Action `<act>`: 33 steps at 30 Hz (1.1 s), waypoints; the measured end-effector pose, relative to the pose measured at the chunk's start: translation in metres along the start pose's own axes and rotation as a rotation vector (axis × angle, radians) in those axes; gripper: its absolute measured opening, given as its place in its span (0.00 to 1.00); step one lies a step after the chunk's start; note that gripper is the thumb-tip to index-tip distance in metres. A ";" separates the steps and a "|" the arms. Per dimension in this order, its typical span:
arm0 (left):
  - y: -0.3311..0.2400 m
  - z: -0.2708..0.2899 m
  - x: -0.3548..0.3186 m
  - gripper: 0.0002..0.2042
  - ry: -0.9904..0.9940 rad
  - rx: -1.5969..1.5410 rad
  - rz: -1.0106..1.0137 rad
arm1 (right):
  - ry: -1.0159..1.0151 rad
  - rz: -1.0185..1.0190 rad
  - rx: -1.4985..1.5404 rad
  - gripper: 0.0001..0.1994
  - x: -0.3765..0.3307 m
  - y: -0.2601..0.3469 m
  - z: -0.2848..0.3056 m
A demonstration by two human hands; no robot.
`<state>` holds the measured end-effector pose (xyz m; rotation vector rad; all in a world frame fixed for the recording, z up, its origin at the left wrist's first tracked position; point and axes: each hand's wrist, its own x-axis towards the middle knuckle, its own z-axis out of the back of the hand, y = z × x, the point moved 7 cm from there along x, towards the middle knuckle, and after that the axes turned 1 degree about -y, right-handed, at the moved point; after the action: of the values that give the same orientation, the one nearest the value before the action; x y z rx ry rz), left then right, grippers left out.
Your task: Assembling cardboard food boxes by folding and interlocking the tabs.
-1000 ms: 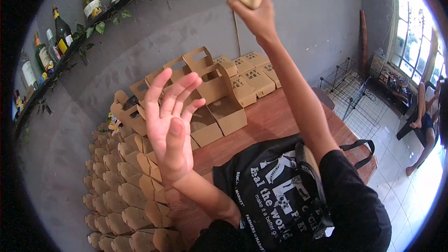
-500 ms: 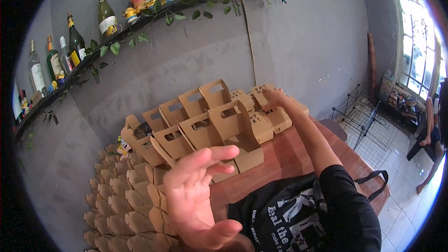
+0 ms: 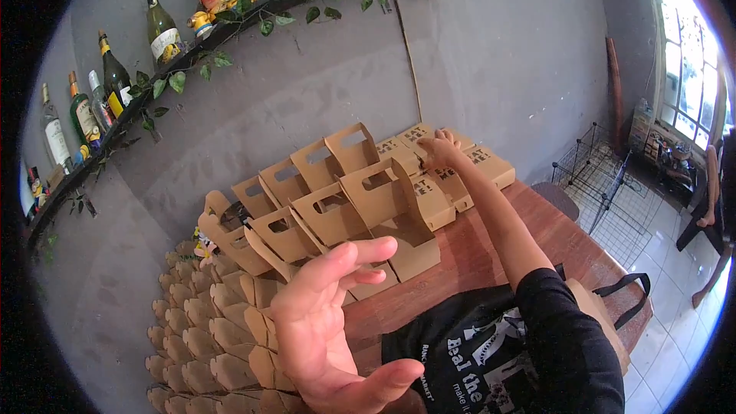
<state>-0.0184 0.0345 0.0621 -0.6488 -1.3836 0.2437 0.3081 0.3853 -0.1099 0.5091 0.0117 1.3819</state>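
Observation:
My left hand [image 3: 330, 330] hovers close to the camera, palm up, fingers spread and holding nothing. My right arm stretches out over the wooden table [image 3: 475, 261], and my right hand [image 3: 441, 149] sits with curled fingers on a closed brown cardboard box [image 3: 448, 176] in a row of closed boxes [image 3: 491, 165] by the wall. Nearer me stand several open cardboard carrier boxes with handle cut-outs [image 3: 368, 184].
A fanned stack of flat cardboard blanks [image 3: 207, 330] lies to the left. A wall shelf [image 3: 153, 84] carries bottles, figurines and ivy. A wire grid cage [image 3: 590, 176] stands on the tiled floor at right, near another person [image 3: 709, 199] by the window.
My right hand came down from overhead with a box and now rests on the box row by the wall. My left hand dropped lower and turned palm up.

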 end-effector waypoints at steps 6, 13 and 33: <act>0.005 0.002 -0.003 0.48 -0.016 0.019 -0.012 | -0.007 0.000 0.032 0.38 0.008 0.001 -0.010; 0.000 -0.008 -0.001 0.48 -0.017 0.025 0.000 | -0.003 0.014 0.029 0.45 0.013 -0.006 -0.015; -0.010 -0.007 -0.002 0.38 0.090 0.154 -0.178 | 0.025 0.291 -0.196 0.29 -0.360 -0.027 0.186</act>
<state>-0.0138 0.0236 0.0654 -0.4023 -1.3125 0.1745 0.3153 -0.0175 -0.0564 0.3375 -0.1821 1.6544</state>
